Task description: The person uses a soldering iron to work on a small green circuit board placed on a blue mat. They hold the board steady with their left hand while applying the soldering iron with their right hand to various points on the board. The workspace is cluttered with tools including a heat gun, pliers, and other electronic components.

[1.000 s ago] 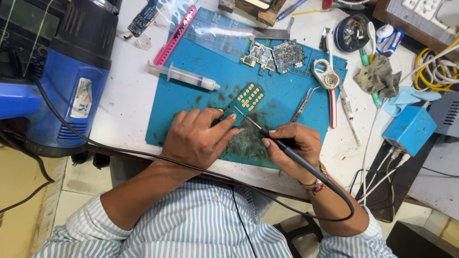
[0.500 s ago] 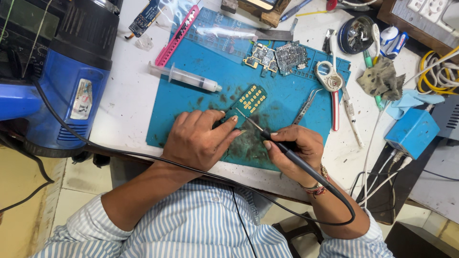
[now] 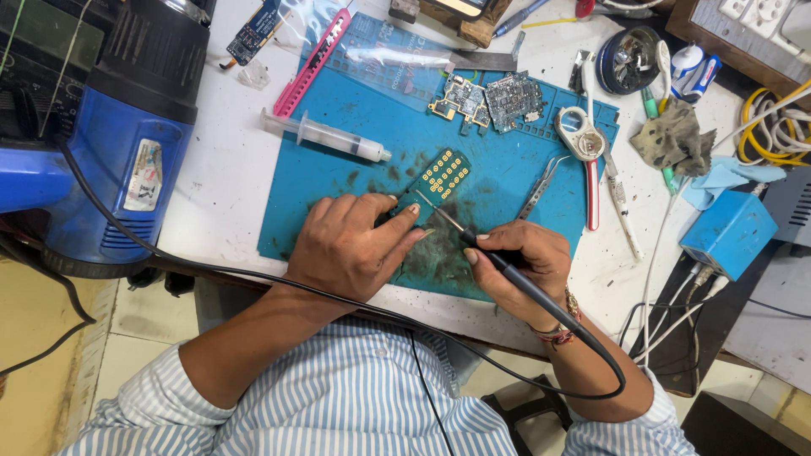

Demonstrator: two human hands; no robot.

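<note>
Both hands work: left hand (image 3: 351, 245) pins green board (image 3: 439, 177) (gold-dotted), right hand (image 3: 519, 262) grips slim iron (image 3: 481, 249).

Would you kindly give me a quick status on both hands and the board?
Left hand pinning small green circuit board. Right hand gripping black soldering iron, tip at board edge. Steel tweezers lie nearby, apart.
</note>
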